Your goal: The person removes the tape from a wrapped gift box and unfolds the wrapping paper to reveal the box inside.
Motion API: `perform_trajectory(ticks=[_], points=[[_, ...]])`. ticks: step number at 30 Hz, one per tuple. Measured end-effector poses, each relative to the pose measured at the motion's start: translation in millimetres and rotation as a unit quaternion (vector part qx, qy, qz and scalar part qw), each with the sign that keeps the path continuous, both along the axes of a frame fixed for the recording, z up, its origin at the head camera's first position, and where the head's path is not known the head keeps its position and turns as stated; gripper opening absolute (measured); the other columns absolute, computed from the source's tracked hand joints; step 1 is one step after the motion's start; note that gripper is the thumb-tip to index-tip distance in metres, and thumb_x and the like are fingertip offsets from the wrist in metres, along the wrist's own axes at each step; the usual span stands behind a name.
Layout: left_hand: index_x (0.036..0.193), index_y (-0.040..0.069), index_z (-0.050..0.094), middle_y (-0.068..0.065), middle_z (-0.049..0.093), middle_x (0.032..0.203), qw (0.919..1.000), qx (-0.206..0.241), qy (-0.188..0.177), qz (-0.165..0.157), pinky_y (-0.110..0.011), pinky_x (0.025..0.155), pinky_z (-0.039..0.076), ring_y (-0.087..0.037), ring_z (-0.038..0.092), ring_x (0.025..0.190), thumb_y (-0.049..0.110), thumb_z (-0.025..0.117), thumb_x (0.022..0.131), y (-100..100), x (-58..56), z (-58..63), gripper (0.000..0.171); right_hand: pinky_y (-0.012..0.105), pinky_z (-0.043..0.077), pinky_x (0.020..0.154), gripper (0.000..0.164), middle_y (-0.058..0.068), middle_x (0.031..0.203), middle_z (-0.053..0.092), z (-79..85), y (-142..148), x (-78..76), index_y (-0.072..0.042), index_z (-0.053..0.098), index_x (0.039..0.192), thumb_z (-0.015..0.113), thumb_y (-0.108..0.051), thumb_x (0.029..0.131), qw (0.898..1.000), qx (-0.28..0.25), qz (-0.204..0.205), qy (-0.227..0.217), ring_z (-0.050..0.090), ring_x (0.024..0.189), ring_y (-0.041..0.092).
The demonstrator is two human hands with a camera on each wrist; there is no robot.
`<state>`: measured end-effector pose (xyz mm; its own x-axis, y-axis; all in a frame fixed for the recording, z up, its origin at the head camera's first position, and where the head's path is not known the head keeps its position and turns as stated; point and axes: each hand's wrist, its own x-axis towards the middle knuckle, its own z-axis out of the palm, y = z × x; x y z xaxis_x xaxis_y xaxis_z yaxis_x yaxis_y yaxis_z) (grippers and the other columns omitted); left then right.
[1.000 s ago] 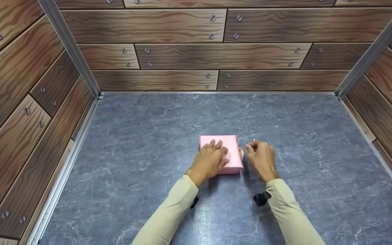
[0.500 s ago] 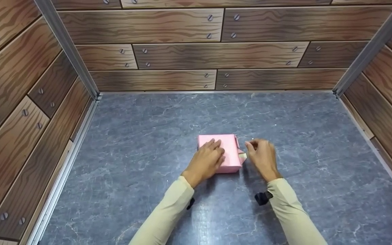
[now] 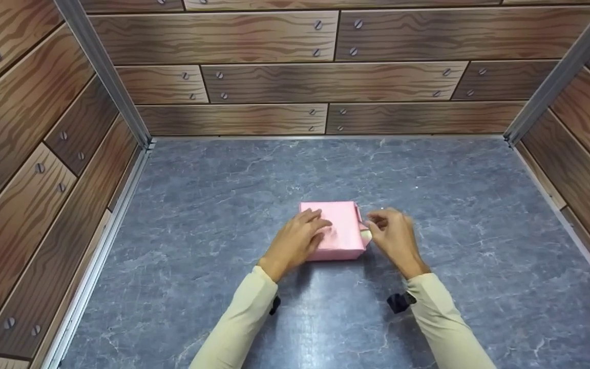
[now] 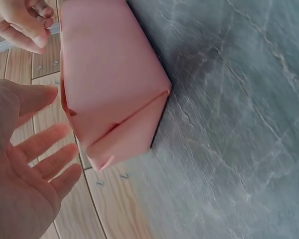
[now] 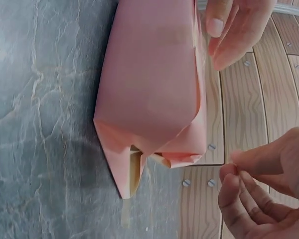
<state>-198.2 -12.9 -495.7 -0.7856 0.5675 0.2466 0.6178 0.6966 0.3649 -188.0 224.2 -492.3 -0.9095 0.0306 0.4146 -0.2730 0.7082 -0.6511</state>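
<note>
A box wrapped in pink paper [image 3: 343, 225] lies on the floor panel. At its right end, folded flaps [image 5: 132, 169] stick out, with a pale inner side showing between them. My left hand [image 3: 295, 237] is over the box's left part, fingers spread and loosely bent; the left wrist view shows a small gap between its fingertips and the paper. Beside the flaps is my right hand [image 3: 395, 236]. Its thumb and forefinger tips meet in the right wrist view, the other fingers curled; nothing is visible between them.
The grey-blue marbled surface [image 3: 223, 205] surrounds the box. Wood-patterned panels [image 3: 269, 82] enclose it at the back and both sides, with metal strips [image 3: 105, 72] at the corners. A black wrist camera [image 3: 400, 302] hangs under the right sleeve.
My left hand has lifted and slid left, uncovering more of the box top. A flap at the box's right end has come further out. My right hand stays nearly in place.
</note>
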Motion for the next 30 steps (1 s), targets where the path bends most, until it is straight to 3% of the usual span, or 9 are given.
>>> perform_trajectory(ticks=[9, 21, 30], points=[[0.129, 0.017, 0.070, -0.012, 0.055, 0.147, 0.9994, -0.033, 0.003, -0.010, -0.049, 0.112, 0.040, -0.034, 0.047, 0.139, 0.017, 0.060, 0.101, -2.2, 3.1, -6.0, 0.030, 0.036, 0.056, 0.061, 0.007, 0.009, 0.080, 0.070, 0.3, -18.5, 11.7, 0.001, 0.078, 0.085, 0.082, 0.001, 0.079, 0.998, 0.028, 0.056, 0.007, 0.066, 0.065, 0.022], [0.128, 0.018, 0.071, -0.012, 0.056, 0.146, 0.9999, -0.012, 0.011, 0.003, -0.050, 0.112, 0.040, -0.033, 0.048, 0.139, 0.018, 0.062, 0.101, 0.8, 3.7, -10.2, 0.029, 0.037, 0.055, 0.066, 0.004, 0.007, 0.083, 0.068, -3.9, -35.8, 22.3, -0.001, 0.078, 0.082, 0.080, 0.002, 0.081, 0.994, 0.077, 0.080, -0.010, 0.064, 0.071, 0.019], [0.127, 0.018, 0.071, -0.011, 0.056, 0.146, 0.9996, -0.008, 0.005, 0.026, -0.053, 0.112, 0.040, -0.033, 0.047, 0.139, 0.021, 0.058, 0.103, 1.8, 8.6, -11.0, 0.027, 0.041, 0.056, 0.072, 0.007, 0.009, 0.086, 0.064, -13.6, -41.4, 29.9, 0.001, 0.073, 0.080, 0.075, 0.007, 0.083, 0.984, 0.146, 0.086, 0.056, 0.066, 0.078, 0.026]])
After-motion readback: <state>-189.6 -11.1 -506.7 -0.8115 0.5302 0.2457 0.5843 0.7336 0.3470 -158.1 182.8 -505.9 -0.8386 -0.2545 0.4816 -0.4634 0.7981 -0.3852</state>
